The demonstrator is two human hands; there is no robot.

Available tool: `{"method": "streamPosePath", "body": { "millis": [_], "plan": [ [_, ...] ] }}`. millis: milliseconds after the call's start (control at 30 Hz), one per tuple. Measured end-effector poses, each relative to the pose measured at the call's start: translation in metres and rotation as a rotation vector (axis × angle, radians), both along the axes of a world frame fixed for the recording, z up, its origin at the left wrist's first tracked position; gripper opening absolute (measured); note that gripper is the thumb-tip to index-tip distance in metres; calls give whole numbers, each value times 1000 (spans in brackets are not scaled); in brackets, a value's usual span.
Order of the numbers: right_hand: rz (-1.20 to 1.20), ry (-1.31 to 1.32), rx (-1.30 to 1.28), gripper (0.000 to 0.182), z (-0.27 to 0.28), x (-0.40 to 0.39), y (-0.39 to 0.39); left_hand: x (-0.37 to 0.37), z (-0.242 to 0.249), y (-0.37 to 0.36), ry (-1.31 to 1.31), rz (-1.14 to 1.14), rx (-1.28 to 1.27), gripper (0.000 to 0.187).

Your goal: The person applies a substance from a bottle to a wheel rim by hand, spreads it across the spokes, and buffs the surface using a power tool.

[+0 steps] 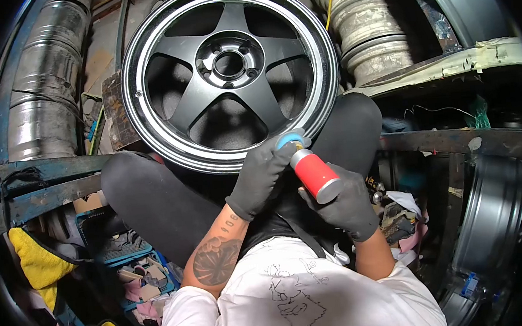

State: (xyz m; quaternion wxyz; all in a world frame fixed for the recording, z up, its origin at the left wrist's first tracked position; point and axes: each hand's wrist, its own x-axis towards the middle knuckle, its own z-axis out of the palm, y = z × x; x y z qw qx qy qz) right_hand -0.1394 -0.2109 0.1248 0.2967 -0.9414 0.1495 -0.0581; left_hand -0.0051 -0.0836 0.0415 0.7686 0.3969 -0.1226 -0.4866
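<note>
A dark grey five-spoke wheel rim with a bright machined lip leans in front of my knees. Just below its lower edge is a small handheld disc sander with a red and silver body and a blue round pad. My right hand, in a dark glove, is closed around the sander's body. My left hand, gloved too, has its fingers closed at the pad's edge. A grey disc edge shows beside the pad, partly hidden by the fingers.
Silver wheel barrels are stacked at the upper left and upper right. A blue metal frame runs along the left. Yellow cloths hang there, near a blue crate of scraps. Another dark rim stands at right.
</note>
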Motion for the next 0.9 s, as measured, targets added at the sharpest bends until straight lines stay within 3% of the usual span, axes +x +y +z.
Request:
{"method": "streamPosePath", "body": {
  "millis": [67, 167, 267, 300, 400, 433, 533, 800, 900],
  "plan": [
    [-13, -1, 18, 34, -3, 3, 2, -2, -6, -2, -336, 96, 88, 56],
    [1, 15, 18, 34, -6, 5, 7, -1, -9, -3, -390, 150, 114, 56],
    [38, -20, 8, 33, -10, 3, 10, -2, -4, -3, -390, 216, 73, 54],
    [46, -47, -2, 33, -11, 1, 9, 2, -6, 1, -321, 80, 65, 61],
    [59, -100, -66, 31, -12, -5, 5, 3, 13, -3, -327, 163, -31, 71],
    [61, -114, -94, 31, -13, -8, 4, 12, 6, -3, -376, 94, -51, 78],
    [47, -154, -70, 29, -14, -13, 2, 10, 0, -9, -31, 293, -234, 78],
    [23, -109, -78, 28, -14, -13, 1, 6, -9, -7, 220, 248, -287, 71],
    [24, -136, -44, 29, -14, -10, 3, 3, -7, -6, -28, 208, -177, 68]
  ]
}}
